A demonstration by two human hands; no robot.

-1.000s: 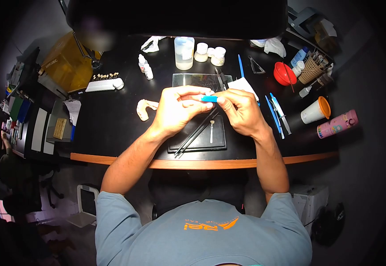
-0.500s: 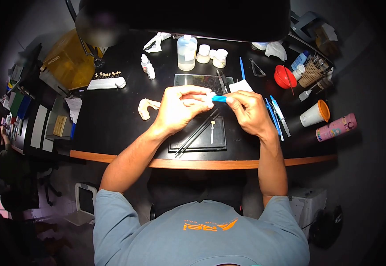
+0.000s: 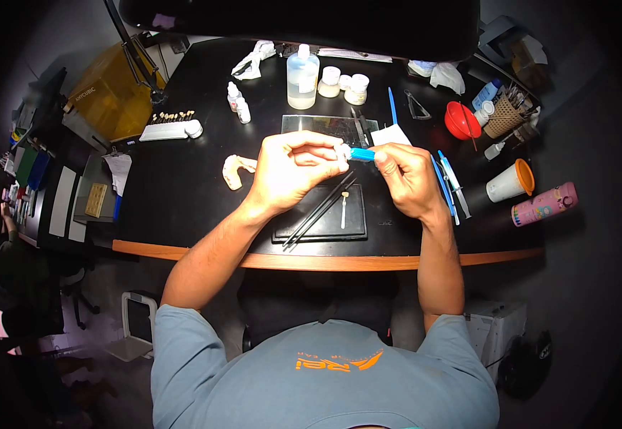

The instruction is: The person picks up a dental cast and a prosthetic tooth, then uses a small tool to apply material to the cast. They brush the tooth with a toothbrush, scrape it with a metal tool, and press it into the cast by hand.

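Note:
My left hand point(image 3: 282, 171) pinches a small pale piece point(image 3: 342, 151) between its fingertips; its shape is mostly hidden. Against that piece is the end of a short blue ridged tool point(image 3: 362, 154), which my right hand point(image 3: 405, 175) grips between thumb and fingers. Below both hands, a black slab point(image 3: 307, 231) lies on the desk with thin black tweezers point(image 3: 318, 212) across it. A thin stick with a yellowish tooth-like tip point(image 3: 344, 209) rests on the slab too. Left of my left hand sits a pinkish arch-shaped dental model point(image 3: 233, 173), partly covered by the hand.
A glass plate point(image 3: 300, 125) lies behind my hands. Farther back stand a clear bottle point(image 3: 302, 82) and white jars point(image 3: 356, 89). To the right are blue-handled tools point(image 3: 445, 187), a red bowl point(image 3: 459, 120), a white cup point(image 3: 505, 186) and a pink bottle point(image 3: 545, 204). A tooth shade guide point(image 3: 171, 130) is left.
The view has tilted slightly. My right hand and the blue tool have shifted a little to the right, and more of the pale piece shows. Both hands keep their grip.

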